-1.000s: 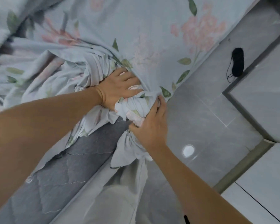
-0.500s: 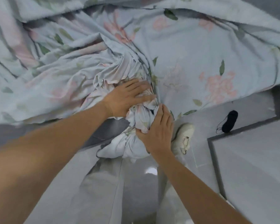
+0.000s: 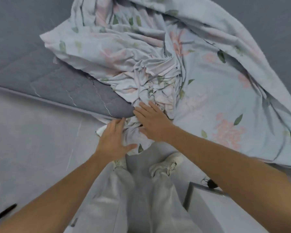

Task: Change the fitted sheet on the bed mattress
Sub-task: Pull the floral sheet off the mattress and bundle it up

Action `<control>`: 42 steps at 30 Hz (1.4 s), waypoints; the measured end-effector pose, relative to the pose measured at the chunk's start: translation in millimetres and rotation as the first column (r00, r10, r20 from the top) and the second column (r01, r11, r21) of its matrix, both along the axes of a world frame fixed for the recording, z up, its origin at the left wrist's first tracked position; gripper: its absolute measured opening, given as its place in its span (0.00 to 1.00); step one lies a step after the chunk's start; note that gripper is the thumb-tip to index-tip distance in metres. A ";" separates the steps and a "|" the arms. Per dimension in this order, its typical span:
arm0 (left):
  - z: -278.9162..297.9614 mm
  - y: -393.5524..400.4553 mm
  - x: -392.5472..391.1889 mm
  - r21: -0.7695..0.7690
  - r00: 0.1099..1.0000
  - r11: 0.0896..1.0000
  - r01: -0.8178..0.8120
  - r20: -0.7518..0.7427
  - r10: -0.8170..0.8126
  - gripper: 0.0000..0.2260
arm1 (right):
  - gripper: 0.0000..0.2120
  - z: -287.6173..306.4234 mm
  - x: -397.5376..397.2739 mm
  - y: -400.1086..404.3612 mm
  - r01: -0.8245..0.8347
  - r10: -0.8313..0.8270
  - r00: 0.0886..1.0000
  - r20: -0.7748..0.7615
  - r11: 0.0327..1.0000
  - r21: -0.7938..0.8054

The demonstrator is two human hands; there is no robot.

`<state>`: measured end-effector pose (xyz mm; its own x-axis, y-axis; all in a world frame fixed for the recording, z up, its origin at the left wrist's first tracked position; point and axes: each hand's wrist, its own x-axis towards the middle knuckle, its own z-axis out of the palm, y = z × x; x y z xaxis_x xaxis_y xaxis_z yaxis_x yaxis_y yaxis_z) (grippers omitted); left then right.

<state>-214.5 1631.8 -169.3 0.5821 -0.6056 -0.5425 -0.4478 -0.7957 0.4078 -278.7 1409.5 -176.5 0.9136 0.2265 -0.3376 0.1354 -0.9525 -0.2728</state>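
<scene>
A pale blue floral fitted sheet point(image 3: 208, 91) lies crumpled over the right part of a dark grey quilted mattress point(image 3: 40, 76), bunched in tight folds at the near corner. My left hand point(image 3: 112, 138) lies flat with straight fingers on the sheet's edge where it hangs below that corner. My right hand point(image 3: 152, 122) rests open on the bunched folds just above and to the right, fingers pointing toward the bare mattress corner point(image 3: 123, 111). Neither hand grips any cloth.
I stand on a pale grey tiled floor point(image 3: 32, 140) right at the corner, in light trousers and white shoes point(image 3: 165, 163). A small black object point(image 3: 212, 184) lies on the floor by my right arm, and a black strip point(image 3: 3, 214) at the lower left.
Both hands gripped the bunched corner of the sheet before; now their fingers are straight and lie flat on it. The view has swung round, showing much more bare mattress at the left.
</scene>
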 end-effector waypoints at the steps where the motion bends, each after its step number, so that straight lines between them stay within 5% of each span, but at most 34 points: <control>1: -3.5 2.1 -12.0 0.022 0.999 0.999 -0.031 -0.024 0.032 0.57 | 0.46 -2.6 1.7 -2.7 -0.068 0.064 0.994 -0.090 0.997 -0.044; 3: -14.4 -0.9 -31.5 -0.002 0.994 0.995 -0.103 -0.030 0.103 0.62 | 0.61 -5.6 4.1 -4.3 -0.210 0.177 0.968 -0.178 0.960 -0.187; 5: -26.3 -10.6 -45.6 -0.036 0.985 0.984 -0.174 -0.021 0.174 0.63 | 0.62 -5.7 2.7 -1.5 -0.296 0.231 0.941 -0.248 0.915 -0.274; 10: -45.6 -34.5 -64.5 0.002 0.959 0.965 -0.262 0.109 0.260 0.51 | 0.21 -8.7 -0.3 1.6 -0.294 0.313 0.949 0.033 0.918 -0.266; 12: -49.7 -36.3 -65.2 -0.059 0.942 0.952 -0.302 0.133 0.307 0.47 | 0.14 -8.5 4.7 4.6 -0.292 0.304 0.953 0.007 0.921 -0.260; 20: -62.9 -30.9 -53.3 -0.165 0.928 0.955 -0.248 0.241 0.283 0.36 | 0.10 2.0 31.0 14.9 -0.359 0.293 0.925 -0.241 0.882 -0.304; 29: -25.6 -60.6 -67.7 -0.224 0.953 0.952 -0.207 0.174 0.248 0.27 | 0.10 32.8 7.8 -22.0 -0.423 0.366 0.898 -0.244 0.870 -0.252; 34: 17.2 -106.8 -66.9 -0.164 0.973 0.960 -0.227 0.006 0.231 0.28 | 0.09 72.9 -4.3 -69.6 -0.314 0.262 0.936 -0.234 0.923 -0.223; 42: 72.4 -210.5 -83.0 -0.303 0.974 0.932 -0.199 0.048 0.223 0.23 | 0.18 121.2 -10.7 -186.2 -0.183 0.152 0.973 -0.175 0.967 -0.176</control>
<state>-297.5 1421.3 -96.9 0.7480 -0.5892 -0.3056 -0.3233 -0.7255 0.6076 -289.4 1223.3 -55.3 0.7992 0.2896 -0.5267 0.2671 -0.9561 -0.1204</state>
